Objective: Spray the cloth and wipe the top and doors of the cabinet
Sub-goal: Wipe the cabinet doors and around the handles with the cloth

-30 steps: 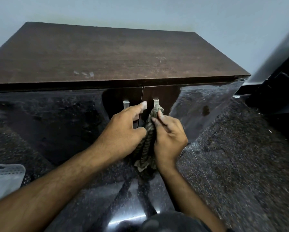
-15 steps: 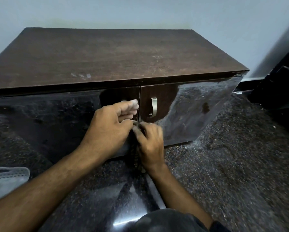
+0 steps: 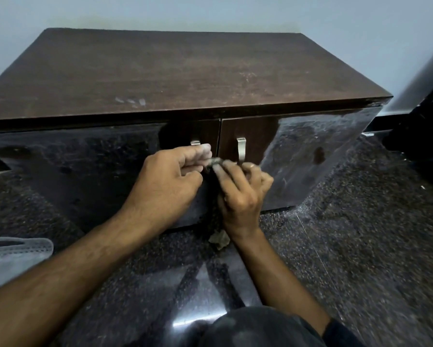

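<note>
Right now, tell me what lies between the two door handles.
In the head view: only the seam between the left handle and right handle.

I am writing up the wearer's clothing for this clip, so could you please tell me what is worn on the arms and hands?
Both forearms are bare, with no gloves or watch showing. The left hand wears nothing visible. The right hand has a thin ring on one finger. A dark sleeve edge shows on the right upper arm at the frame's bottom.
</note>
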Motion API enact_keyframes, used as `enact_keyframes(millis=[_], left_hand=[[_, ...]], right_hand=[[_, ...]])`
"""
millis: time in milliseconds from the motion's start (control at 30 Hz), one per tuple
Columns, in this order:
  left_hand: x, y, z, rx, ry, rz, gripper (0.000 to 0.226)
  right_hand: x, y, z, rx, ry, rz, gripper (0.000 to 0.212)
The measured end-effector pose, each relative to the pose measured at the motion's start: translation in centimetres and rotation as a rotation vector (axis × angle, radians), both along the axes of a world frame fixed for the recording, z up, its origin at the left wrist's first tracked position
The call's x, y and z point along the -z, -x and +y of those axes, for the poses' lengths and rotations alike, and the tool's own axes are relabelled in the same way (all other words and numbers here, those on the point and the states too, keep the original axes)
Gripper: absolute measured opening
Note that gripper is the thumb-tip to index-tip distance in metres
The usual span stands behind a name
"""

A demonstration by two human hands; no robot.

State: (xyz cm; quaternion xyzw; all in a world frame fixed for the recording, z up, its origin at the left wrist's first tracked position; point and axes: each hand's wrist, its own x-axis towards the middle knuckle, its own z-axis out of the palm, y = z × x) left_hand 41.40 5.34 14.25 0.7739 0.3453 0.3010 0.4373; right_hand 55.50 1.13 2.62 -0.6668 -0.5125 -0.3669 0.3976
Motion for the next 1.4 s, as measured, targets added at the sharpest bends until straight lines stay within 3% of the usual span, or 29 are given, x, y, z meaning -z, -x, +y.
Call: enact_keyframes(millis=[133, 300, 367, 467, 533, 667, 933, 1133, 1267, 1400], left_hand=[[-0.1, -0.4, -0.2, -0.001, -0.010, -0.010, 0.053], [-0.4, -0.1, 0.1, -0.064, -0.043, -0.006, 0.047], [-0.3, 0.2, 0.2, -0.069, -0.047, 0.021, 0.044], [-0.1, 0.7, 0.7, -0.115, -0.038, 0.074, 0.037], [0.1, 1.0, 1.2, -0.169, -0.024, 0.104, 0.033], [0.5, 1.2, 2.2, -0.265, 0.007, 0.133, 0.026], [0.8, 1.5, 2.4, -0.247, -0.034, 0.171, 0.030], [0.7, 1.4, 2.2, -0.235, -0.052, 0.170, 0.032], [0.6, 1.4, 2.1, -0.214, -0.043, 0.161, 0.036], [0.4, 1.7, 2.3, -0.227, -0.046, 0.131, 0.037]], right_hand=[[-0.6, -0.7, 0.5, -0.048, -0.052, -0.028, 0.014], [2.9, -0.8, -1.5, -0.071, 0.150, 0.046, 0.014], [2.9, -1.5, -1.5, -0.088, 0.084, 0.223, 0.018], [1.9, -1.9, -0.9, -0.056, -0.183, 0.551, 0.013], [1.7, -0.7, -0.3, -0.045, -0.211, 0.643, 0.011], [2.4, 2.0, 0.5, -0.185, -0.111, 0.588, 0.010], [1.3, 3.4, 1.8, -0.269, -0.041, 0.453, 0.007], [1.4, 3.7, 1.2, -0.204, -0.051, 0.622, 0.006], [1.0, 5.4, 1.6, -0.341, 0.060, 0.584, 0.008], [-0.3, 4.3, 0.7, -0.216, -0.158, 0.727, 0.008]])
